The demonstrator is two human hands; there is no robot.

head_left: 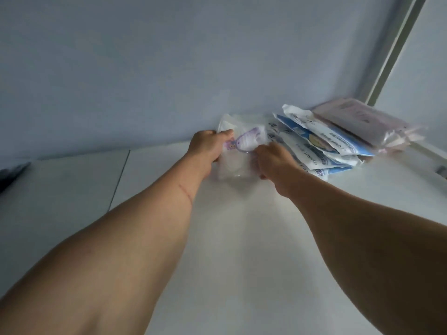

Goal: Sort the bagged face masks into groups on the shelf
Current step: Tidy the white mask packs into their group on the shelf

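Both hands are on one clear plastic bag with a white mask and a purple cartoon print, which lies flat on the white shelf close to the pale blue back wall. The left hand grips the bag's left edge, thumb curled over the top near the far corner. The right hand holds the bag's right edge with its fingers curled at the near right corner; how far they wrap under is hidden.

The bag's long axis runs near to far, so the two hands bracket it across its short width, neither one clearly nearer. Just right of the right hand, seemingly touching the bag's right edge, lies a slanted heap of blue-and-white printed mask bags. Beyond that, in the far right corner, sits a stack of pinkish translucent mask bags.

The purple-print bag looks like the start of its own group, left of the other two; any squaring up probably means sliding it left, away from the blue heap.
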